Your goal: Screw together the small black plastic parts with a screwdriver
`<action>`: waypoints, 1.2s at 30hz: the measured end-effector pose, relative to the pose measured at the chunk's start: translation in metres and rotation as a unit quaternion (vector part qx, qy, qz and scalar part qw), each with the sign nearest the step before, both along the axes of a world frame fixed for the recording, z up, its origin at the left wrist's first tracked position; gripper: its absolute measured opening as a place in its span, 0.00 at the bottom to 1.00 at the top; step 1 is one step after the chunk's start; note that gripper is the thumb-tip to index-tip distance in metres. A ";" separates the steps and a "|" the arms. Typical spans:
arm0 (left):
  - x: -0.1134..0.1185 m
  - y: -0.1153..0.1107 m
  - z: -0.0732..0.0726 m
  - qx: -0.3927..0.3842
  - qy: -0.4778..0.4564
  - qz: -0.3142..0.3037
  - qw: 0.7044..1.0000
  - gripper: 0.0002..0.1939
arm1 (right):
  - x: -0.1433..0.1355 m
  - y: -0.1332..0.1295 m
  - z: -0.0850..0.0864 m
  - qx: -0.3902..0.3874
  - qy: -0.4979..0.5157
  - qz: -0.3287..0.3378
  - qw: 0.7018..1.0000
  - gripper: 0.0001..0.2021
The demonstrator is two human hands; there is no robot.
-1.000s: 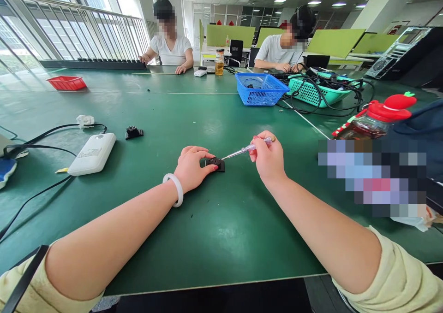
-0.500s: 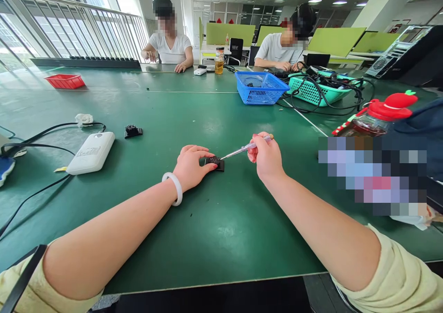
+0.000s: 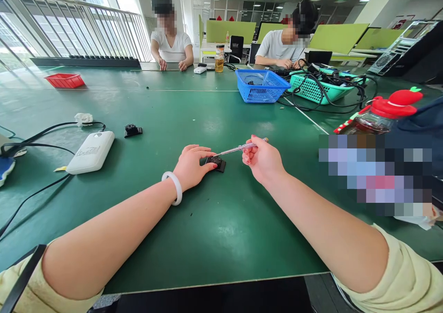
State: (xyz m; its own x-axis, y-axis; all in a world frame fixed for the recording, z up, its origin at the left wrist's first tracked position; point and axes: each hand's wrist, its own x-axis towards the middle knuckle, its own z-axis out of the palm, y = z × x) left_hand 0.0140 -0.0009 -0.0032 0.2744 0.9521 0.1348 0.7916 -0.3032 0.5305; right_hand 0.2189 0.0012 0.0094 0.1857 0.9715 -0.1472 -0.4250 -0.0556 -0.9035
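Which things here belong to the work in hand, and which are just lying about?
In the work:
- small black part, under the left hand
- screwdriver-like tool, in the right hand
- similar black piece, probably

Apparently lying about:
- white device
- red tray
- blue basket
- red-lidded jar

Small black component point(image 3: 217, 164), pinched by left hand point(image 3: 192, 167); slim clear-shafted screwdriver point(image 3: 238, 148), in right hand point(image 3: 265, 158), tip at component; green flat-topped table point(image 3: 207, 239) beneath.
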 end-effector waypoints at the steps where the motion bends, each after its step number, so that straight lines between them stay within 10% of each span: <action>1: 0.000 0.000 0.000 0.001 0.001 0.000 1.000 0.17 | -0.001 -0.001 0.001 0.005 -0.001 0.003 1.000 0.12; 8: 0.002 -0.002 0.001 -0.005 0.004 0.001 1.000 0.17 | 0.006 0.000 0.001 0.122 -0.129 -0.054 0.983 0.11; 28: 0.004 -0.004 0.001 -0.017 -0.016 -0.026 0.999 0.23 | 0.000 -0.005 0.002 0.140 -0.154 -0.010 0.978 0.09; 36: 0.007 -0.005 0.005 -0.029 -0.006 -0.029 0.999 0.23 | -0.003 -0.023 0.005 0.280 -0.295 0.003 0.913 0.12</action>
State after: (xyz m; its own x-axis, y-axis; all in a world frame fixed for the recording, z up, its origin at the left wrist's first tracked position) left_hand 0.0205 -0.0063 0.0017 0.3278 0.9410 0.0839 0.7676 -0.3171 0.5570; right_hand 0.2164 -0.0215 0.0147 0.0671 0.8646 0.4979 0.1448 0.4853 -0.8622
